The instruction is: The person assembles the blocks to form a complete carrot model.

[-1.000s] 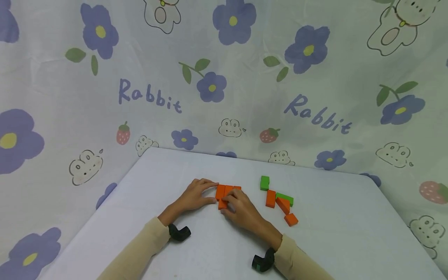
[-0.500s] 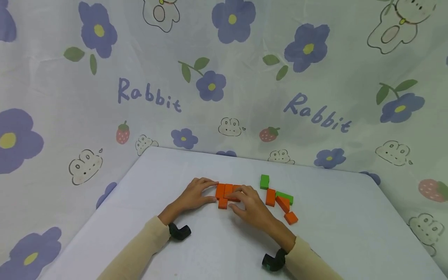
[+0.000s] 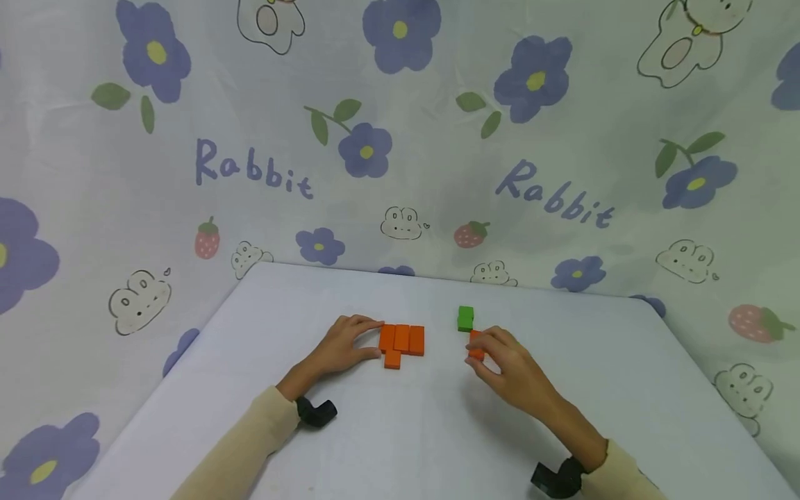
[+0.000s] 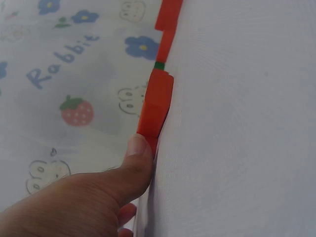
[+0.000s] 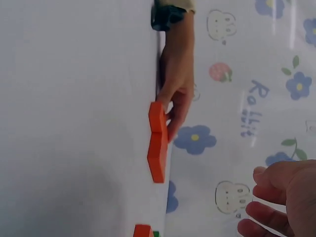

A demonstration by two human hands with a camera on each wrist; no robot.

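My left hand point(image 3: 342, 345) rests at the left side of a flat group of orange blocks point(image 3: 401, 339). Its thumb and index finger span the near and far ends of the leftmost block. The thumb point(image 4: 137, 146) touches that block in the left wrist view. Three upright rectangles stand side by side, with a smaller orange block point(image 3: 392, 359) against their near edge. My right hand point(image 3: 515, 371) is over the separate pieces to the right, thumb and fingers apart around another orange block point(image 3: 476, 345). In the right wrist view, nothing lies between the fingers of the right hand point(image 5: 281, 197).
A green block point(image 3: 465, 319) lies just beyond the right hand. A bit of another green piece point(image 3: 518, 345) shows behind that hand, which hides the other loose blocks. The white table point(image 3: 350, 444) meets a patterned cloth point(image 3: 281, 222) at its back edge.
My right hand has left the orange group and moved right to the loose blocks. The left hand stays at the group. The head view has shifted slightly.
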